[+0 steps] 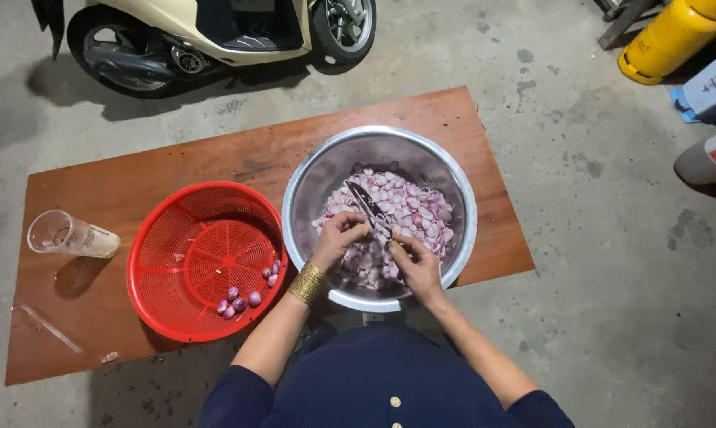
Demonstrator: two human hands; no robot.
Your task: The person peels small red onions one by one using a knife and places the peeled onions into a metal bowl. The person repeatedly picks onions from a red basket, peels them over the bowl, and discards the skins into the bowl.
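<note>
Shallots [405, 208] filled the steel bowl [459, 190] on the low wooden surface [136, 190], scooter [215, 32] parked beyond on concrete. Left hand [338, 238] pinched one shallot; right hand [416, 265] gripped a knife [366, 204], both bent over the bowl.

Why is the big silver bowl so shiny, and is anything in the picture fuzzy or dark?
Head view: light from above glints off the rim of the metal bowl; the scooter casts a dark shadow on the concrete; the plastic cup shadows the wooden board; the left hand and right hand look slightly soft; the corners darken.
</note>
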